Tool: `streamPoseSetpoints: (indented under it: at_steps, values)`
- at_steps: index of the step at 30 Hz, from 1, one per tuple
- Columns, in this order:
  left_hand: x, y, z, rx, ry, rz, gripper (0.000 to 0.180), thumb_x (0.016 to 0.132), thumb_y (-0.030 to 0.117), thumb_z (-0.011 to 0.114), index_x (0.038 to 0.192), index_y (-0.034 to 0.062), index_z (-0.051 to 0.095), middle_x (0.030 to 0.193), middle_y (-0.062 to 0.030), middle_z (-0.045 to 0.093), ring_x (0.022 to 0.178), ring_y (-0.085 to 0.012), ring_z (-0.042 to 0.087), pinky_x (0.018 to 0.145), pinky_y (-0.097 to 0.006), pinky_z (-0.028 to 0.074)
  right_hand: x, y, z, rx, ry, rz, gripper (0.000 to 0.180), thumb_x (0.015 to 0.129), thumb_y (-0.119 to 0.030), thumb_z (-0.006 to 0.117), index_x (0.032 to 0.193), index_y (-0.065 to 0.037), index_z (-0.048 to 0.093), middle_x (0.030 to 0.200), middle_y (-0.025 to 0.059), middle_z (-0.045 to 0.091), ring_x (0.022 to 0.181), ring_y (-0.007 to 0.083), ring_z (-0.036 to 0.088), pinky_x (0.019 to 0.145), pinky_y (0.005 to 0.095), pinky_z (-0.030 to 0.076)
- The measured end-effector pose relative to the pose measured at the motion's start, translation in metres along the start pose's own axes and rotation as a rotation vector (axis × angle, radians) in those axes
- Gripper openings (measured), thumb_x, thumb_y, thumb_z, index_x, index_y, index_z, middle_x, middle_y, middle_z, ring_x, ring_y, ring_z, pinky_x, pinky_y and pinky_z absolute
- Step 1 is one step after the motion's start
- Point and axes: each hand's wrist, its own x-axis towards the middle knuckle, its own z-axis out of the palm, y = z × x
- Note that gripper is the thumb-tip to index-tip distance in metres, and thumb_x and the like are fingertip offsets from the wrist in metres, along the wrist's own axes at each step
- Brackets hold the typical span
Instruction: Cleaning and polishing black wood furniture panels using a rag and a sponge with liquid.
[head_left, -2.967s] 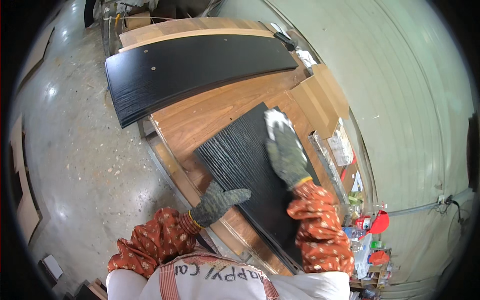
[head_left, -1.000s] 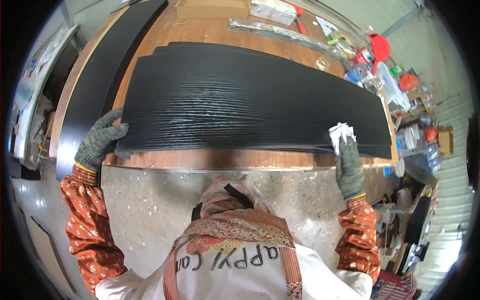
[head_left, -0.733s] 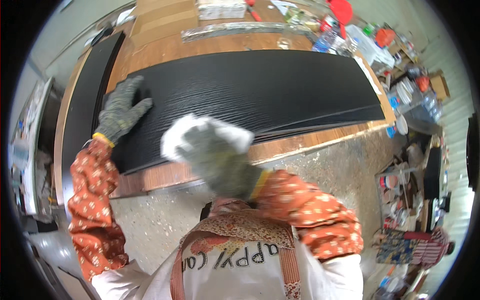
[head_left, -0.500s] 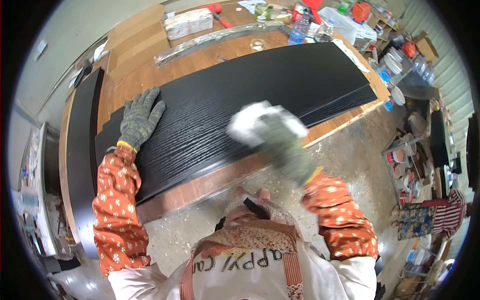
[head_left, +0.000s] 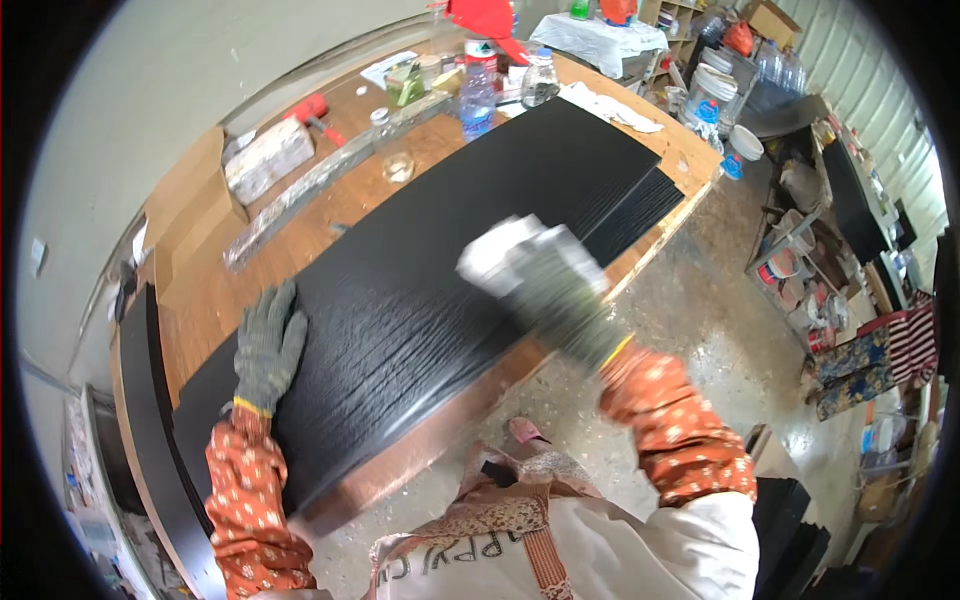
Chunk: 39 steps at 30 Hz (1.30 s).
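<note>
A long black panel (head_left: pixel 470 220) with a grain-like, glossy surface lies across the wooden bench. My left hand (head_left: pixel 268 340), in a grey-green knit glove, rests flat near the panel's left end, fingers stretched out. Over the panel's front part, right of the middle, my right hand (head_left: pixel 560 300) is closed on a crumpled white cloth (head_left: pixel 510 250). Motion blurs this hand and the cloth, and most of its fingers are hidden. Another black panel (head_left: pixel 640 215) sticks out from underneath at the right end.
Along the bench's far side are a metal-looking bar (head_left: pixel 330 180), a clear bottle (head_left: pixel 395 160), a water bottle (head_left: pixel 478 105), a red-headed mallet (head_left: pixel 308 110) and a wrapped white block (head_left: pixel 268 160). Cardboard (head_left: pixel 195 220) and a black board (head_left: pixel 140 370) lie left. Another person (head_left: pixel 870 350) stands at right.
My view has turned, so the bench and panel appear more slanted and further left. My right hand keeps hold of the cloth, still blurred; my left hand stays flat on the panel.
</note>
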Motion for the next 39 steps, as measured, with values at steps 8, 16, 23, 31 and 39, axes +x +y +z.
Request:
streamPoseSetpoints:
  at_steps: [8, 16, 23, 31, 39]
  values:
    - [0.023, 0.061, 0.013, 0.007, -0.021, 0.039, 0.053, 0.091, 0.031, 0.058, 0.139, 0.0120, 0.049, 0.137, -0.0219, 0.049, 0.130, -0.0412, 0.042, 0.112, -0.050, 0.030, 0.007, 0.188, 0.013, -0.071, 0.307, 0.101, 0.048, 0.091, -0.014, 0.047, 0.138, -0.010, 0.047, 0.136, 0.0140, 0.053, 0.127, 0.0312, 0.049, 0.110, 0.0398, 0.036]
    - [0.023, 0.093, 0.009, 0.032, -0.069, -0.050, 0.048, 0.094, 0.028, 0.056, 0.140, 0.0118, 0.050, 0.146, -0.0186, 0.043, 0.137, -0.0381, 0.037, 0.115, -0.046, 0.027, -0.031, 0.374, 0.055, -0.142, 0.653, 0.248, 0.042, 0.092, -0.009, 0.044, 0.133, -0.010, 0.052, 0.133, 0.0172, 0.054, 0.124, 0.0338, 0.051, 0.102, 0.0431, 0.042]
    - [-0.025, 0.144, -0.025, 0.144, -0.157, -0.121, 0.052, 0.095, 0.031, 0.053, 0.138, 0.0032, 0.049, 0.146, -0.0242, 0.040, 0.138, -0.0425, 0.034, 0.117, -0.052, 0.019, -0.011, 0.391, 0.036, 0.304, 0.568, 0.546, 0.040, 0.102, -0.015, 0.041, 0.140, -0.003, 0.048, 0.143, 0.0156, 0.050, 0.130, 0.0238, 0.050, 0.110, 0.0321, 0.035]
    - [-0.147, 0.136, -0.016, 0.316, 0.045, -0.251, 0.067, 0.075, 0.036, 0.063, 0.137, 0.0126, 0.051, 0.140, -0.0155, 0.050, 0.132, -0.0379, 0.043, 0.112, -0.057, 0.030, 0.021, 0.351, 0.037, 0.976, 0.373, 0.084, 0.043, 0.103, -0.019, 0.037, 0.141, -0.002, 0.046, 0.143, 0.0163, 0.048, 0.133, 0.0225, 0.044, 0.112, 0.0363, 0.034]
    - [-0.186, 0.143, 0.000, 0.407, 0.610, -0.335, 0.042, 0.077, 0.019, 0.065, 0.119, 0.0155, 0.065, 0.128, -0.0065, 0.060, 0.121, -0.0241, 0.055, 0.105, -0.046, 0.044, 0.090, 0.078, -0.031, 0.348, 0.168, -0.988, 0.038, 0.099, -0.021, 0.047, 0.128, 0.001, 0.058, 0.133, 0.0261, 0.054, 0.128, 0.0394, 0.050, 0.106, 0.0462, 0.041]
